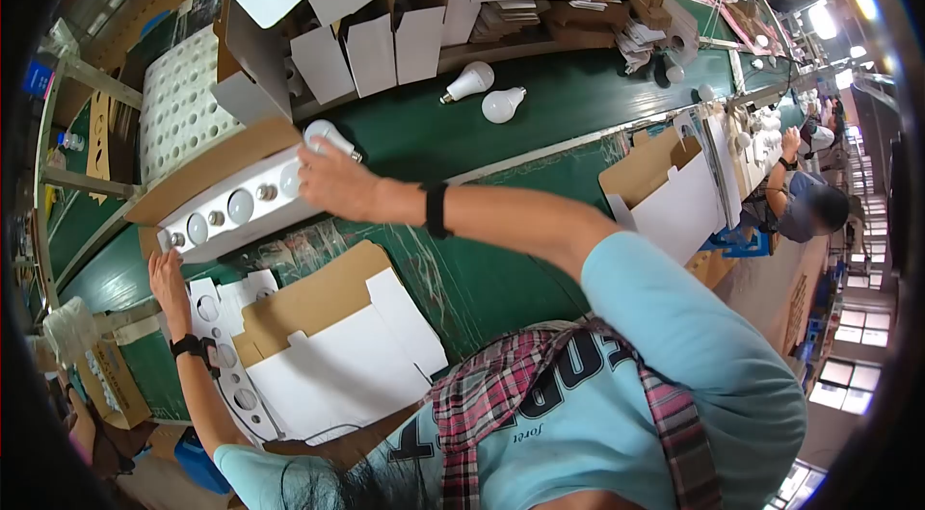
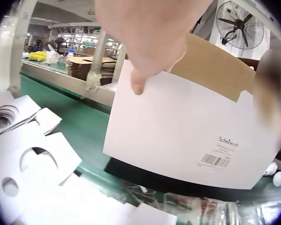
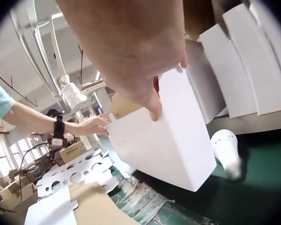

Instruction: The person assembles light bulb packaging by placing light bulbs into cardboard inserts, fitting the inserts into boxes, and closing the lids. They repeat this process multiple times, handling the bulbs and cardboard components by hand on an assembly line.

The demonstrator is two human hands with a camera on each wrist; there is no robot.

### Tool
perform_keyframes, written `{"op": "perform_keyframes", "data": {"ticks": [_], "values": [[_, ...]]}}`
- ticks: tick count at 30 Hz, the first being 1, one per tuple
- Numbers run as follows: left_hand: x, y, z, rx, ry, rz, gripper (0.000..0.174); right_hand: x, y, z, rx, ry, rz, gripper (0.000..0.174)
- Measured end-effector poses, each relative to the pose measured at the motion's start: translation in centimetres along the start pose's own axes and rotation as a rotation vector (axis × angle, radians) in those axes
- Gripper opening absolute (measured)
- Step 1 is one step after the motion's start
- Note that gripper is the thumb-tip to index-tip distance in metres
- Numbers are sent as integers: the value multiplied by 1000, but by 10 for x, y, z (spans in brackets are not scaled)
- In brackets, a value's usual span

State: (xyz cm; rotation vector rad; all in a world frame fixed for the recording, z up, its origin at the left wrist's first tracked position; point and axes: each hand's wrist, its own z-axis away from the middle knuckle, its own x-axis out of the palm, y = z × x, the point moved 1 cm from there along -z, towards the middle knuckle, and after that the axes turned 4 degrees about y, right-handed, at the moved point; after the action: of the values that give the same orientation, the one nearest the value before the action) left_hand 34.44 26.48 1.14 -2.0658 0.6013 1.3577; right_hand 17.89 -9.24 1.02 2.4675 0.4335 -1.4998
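White box [image 1: 255, 226] at 10 o'clock, head view; bulbs [image 1: 240, 206] in a row inside, some base-up. L hand [image 1: 171, 288] pinches its 8 o'clock end, R hand [image 1: 342, 184] its 2 o'clock end. Wrist cams: contents hidden, some fingers out of sight.

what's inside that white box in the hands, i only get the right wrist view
Observer: The white box holds a row of bulbs, some showing globes, others screw bases.
Operator: any loose ones besides the one next to it
Observer: Yes, the head view shows two more loose bulbs on the green surface.
Operator: what's behind the box
Observer: A white tray with rows of round holes.
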Motion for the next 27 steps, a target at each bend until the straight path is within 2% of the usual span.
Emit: {"op": "perform_keyframes", "data": {"ticks": [1,3,4,6,7,8,9,12,13,15,16,17,19,21,22,23,24,25,27], "values": [[15,-14,4,-27,-69,-24,15,13,-9,-2,4,-93,-56,7],[44,-40,5,-77,-204,-78,17,26,-26,-8,-35,-36,-238,5],[48,-44,7,-47,-106,-76,12,27,-24,-9,-32,99,-377,8],[52,-54,3,-159,-161,65,14,8,-17,-6,-28,372,-663,14],[53,-60,5,-227,-186,132,15,9,-7,3,177,335,-720,19],[33,-54,-2,-279,-97,75,21,14,9,15,377,295,-772,25],[19,-52,-10,-351,7,236,22,27,20,21,578,255,-819,30],[-21,-34,-56,-477,297,720,24,84,28,30,663,89,-577,47],[-40,-17,-81,-486,365,874,25,101,28,28,627,-8,-569,61],[-89,41,-134,-470,391,1258,27,129,23,21,565,-119,-563,67],[-101,63,-157,-476,337,1408,29,139,20,16,599,-210,-617,70],[-111,86,-179,-478,274,1559,31,145,20,17,533,-150,-634,70],[-125,140,-216,-447,-26,1820,44,150,18,7,516,-114,-613,69],[-115,182,-247,-578,-261,1960,53,146,23,0,617,-203,-634,68],[-121,203,-260,-618,-206,1955,55,155,27,0,599,-259,-629,72],[-126,218,-273,-657,-151,1947,56,166,26,4,537,-148,-586,74],[-113,214,-288,-651,-112,1983,56,159,27,2,517,-136,-639,77],[-100,207,-298,-686,37,1928,53,152,27,0,496,-127,-696,79],[-84,194,-298,-585,482,1714,50,158,23,0,474,-187,-676,87]]}}
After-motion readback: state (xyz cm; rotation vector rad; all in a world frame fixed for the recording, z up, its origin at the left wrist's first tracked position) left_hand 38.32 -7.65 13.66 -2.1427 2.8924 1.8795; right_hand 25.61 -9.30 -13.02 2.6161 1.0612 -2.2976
